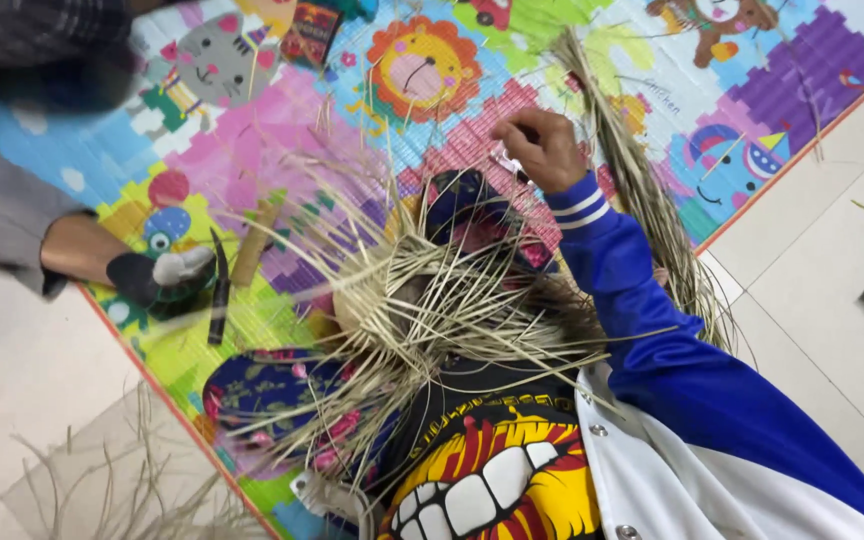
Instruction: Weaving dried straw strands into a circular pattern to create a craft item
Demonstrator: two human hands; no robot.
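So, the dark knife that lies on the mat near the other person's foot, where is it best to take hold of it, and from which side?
Probably by the lower handle end of the knife, coming from the floor side at the mat's edge. It lies flat, nearly upright in the picture, with its curved, pointed end toward the mat's middle. The socked foot sits right beside it on one side, and the bamboo piece on the other.

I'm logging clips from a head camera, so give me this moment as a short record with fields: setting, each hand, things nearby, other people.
setting: colourful animal-print play mat on a pale tiled floor
right hand: right hand in a blue sleeve, reaching out over the mat, fingers curled on thin straw strands
left hand: not in view
in the lap: half-woven straw piece with loose ends sticking out
nearby: straw bundle beside the right arm; dark knife and bamboo stick on the mat
other people: a second person's sock-clad foot at the mat's edge
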